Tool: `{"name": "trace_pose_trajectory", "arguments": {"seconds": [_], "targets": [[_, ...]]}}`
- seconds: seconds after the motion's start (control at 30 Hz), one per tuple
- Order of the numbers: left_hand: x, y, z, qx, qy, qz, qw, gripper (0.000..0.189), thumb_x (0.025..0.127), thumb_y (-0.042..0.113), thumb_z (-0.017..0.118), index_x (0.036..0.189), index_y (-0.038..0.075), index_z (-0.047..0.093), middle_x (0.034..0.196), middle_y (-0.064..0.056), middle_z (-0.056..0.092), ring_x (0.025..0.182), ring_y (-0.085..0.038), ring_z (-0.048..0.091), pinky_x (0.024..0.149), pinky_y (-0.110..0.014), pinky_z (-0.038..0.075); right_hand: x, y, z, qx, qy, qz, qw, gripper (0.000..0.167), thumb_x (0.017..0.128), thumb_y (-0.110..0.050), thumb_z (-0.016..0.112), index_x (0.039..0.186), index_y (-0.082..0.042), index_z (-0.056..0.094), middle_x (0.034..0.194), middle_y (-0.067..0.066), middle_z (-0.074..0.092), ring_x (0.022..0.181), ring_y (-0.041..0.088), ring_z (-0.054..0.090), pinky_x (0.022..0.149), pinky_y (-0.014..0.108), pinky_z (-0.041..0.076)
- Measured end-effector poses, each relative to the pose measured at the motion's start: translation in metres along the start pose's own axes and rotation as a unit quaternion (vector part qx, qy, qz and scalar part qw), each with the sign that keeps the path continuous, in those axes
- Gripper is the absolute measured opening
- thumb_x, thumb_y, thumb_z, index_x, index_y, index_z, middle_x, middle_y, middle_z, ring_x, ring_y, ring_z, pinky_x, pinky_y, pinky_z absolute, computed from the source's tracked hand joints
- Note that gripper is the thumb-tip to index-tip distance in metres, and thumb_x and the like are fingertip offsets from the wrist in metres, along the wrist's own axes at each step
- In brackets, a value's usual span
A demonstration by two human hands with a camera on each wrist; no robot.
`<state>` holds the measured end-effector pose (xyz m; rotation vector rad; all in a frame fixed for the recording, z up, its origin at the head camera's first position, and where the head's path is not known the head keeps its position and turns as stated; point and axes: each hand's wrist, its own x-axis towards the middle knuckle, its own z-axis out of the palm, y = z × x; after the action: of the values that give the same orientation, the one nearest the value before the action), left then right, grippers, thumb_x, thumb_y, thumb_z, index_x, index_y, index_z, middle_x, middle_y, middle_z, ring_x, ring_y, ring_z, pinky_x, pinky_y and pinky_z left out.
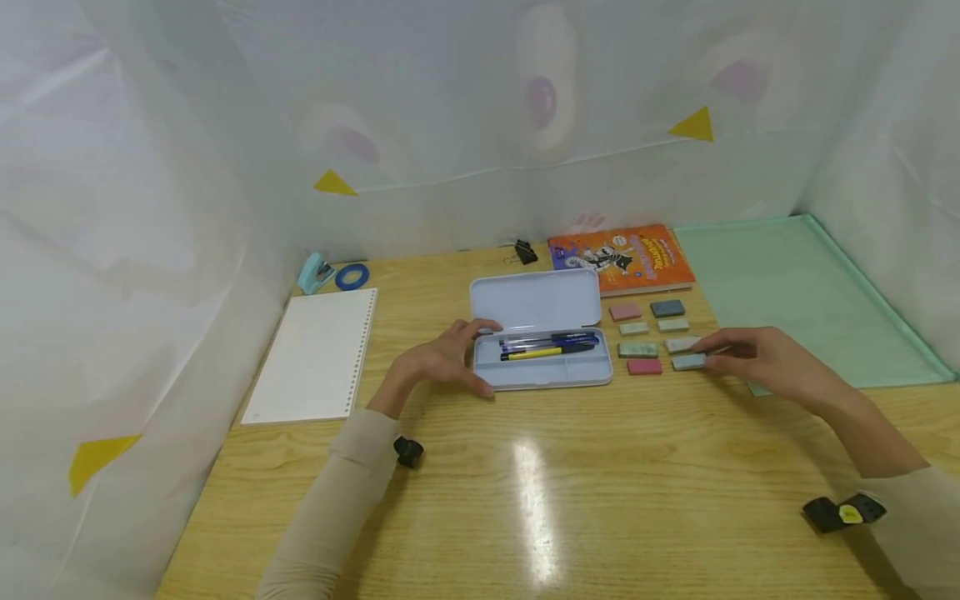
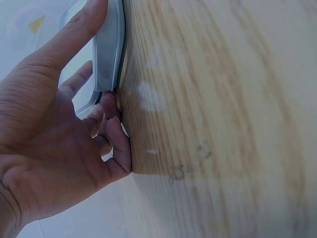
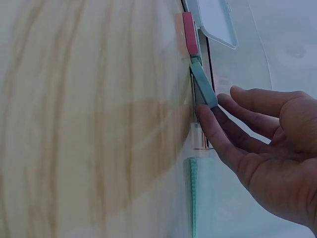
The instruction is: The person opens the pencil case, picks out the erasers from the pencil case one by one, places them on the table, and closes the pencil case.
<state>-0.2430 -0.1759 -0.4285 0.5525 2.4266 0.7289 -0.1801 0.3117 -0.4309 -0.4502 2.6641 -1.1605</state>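
Observation:
An open pale blue pencil case [image 1: 543, 382] lies on the table, its lid [image 1: 534, 300] folded back. Several pens [image 1: 551, 343] lie in its upper compartment. My left hand [image 1: 450, 358] holds the case's left end, thumb along the front side and fingers reaching the back; the left wrist view shows the thumb pressed to the wall. Right of the case, my right hand [image 1: 765, 362] pinches the right end of a blue eraser [image 3: 204, 85], which is tilted in the right wrist view. Next to it lie a red eraser [image 1: 644, 367], a green eraser [image 1: 637, 351] and several others.
An orange book [image 1: 660, 258] lies behind the erasers, and a green translucent mat [image 1: 802, 308] at right. On the left are a notebook [image 1: 315, 358], a blue tape roll [image 1: 352, 276] and a light-blue stapler [image 1: 312, 273]. A black binder clip [image 1: 526, 252] sits at the back.

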Motion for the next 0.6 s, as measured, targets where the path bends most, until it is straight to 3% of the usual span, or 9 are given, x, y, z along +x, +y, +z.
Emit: {"name": "trace_pose_trajectory", "arguments": {"seconds": [0.33,0.6], "targets": [[-0.001,0.002,0.000,-0.002,0.000,0.000,1.0000,0.101,0.076,0.045,0.092,0.156,0.036,0.032,0.159,-0.013,0.029,0.144,-0.032,0.033,0.120,-0.058,0.029,-0.004,-0.002,-0.015,-0.005,0.017,0.013,0.9998,0.033,0.106,-0.029,0.063,0.133,-0.011,0.068,0.126,0.009,0.072,0.104,-0.007,0.063,0.081,0.014,0.049],[-0.005,0.003,0.006,0.029,0.022,0.008,0.9993,0.103,0.080,0.046,0.089,0.161,0.032,0.028,0.156,-0.016,0.032,0.141,-0.033,0.037,0.119,-0.054,0.033,0.024,-0.026,-0.013,0.025,0.033,0.003,0.9991,0.038,0.106,-0.030,0.063,0.137,-0.009,0.065,0.133,0.010,0.068,0.106,-0.004,0.063,0.084,0.013,0.048]]}}
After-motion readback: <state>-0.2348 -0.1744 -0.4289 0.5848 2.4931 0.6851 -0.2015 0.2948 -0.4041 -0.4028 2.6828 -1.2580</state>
